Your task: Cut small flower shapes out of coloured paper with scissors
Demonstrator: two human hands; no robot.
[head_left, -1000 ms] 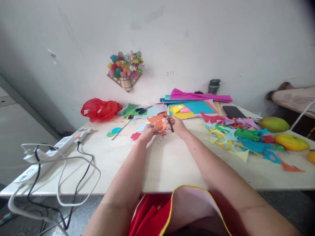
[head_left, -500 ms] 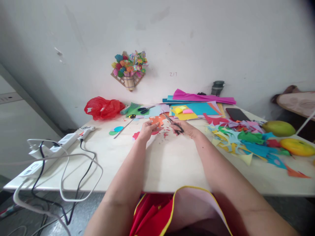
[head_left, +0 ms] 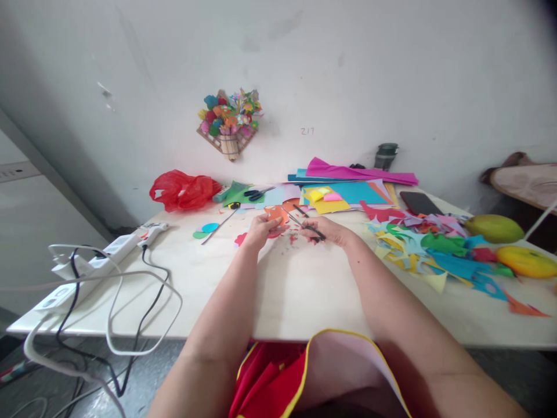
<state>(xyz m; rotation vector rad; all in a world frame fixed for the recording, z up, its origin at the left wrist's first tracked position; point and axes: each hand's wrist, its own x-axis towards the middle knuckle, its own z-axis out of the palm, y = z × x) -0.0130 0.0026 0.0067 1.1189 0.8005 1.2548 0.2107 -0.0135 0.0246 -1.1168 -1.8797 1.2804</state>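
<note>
Two bare forearms enter at the bottom of the frame, around a bright red cloth with yellow edging (head_left: 270, 377), and stretch over the pale tabletop (head_left: 308, 296). At the centre, the left hand (head_left: 262, 228) pinches a small piece of orange paper (head_left: 278, 215). Just right of it, the right hand (head_left: 324, 230) is curled around a pair of dark-handled metal scissors (head_left: 296, 220). A second ago those scissors stood steeply, tips towards the top of the frame; now they have swung over and lie flatter. Their long axis slants from the handles at lower right to the tips at upper left, pointing towards the orange paper. The hands have drawn slightly apart, too. Whether blade meets paper, I can't make out. Farther off, black-handled scissors (head_left: 251, 194) lie left of centre, below a multicoloured paper-flower bouquet (head_left: 230, 116) on the wall.
</note>
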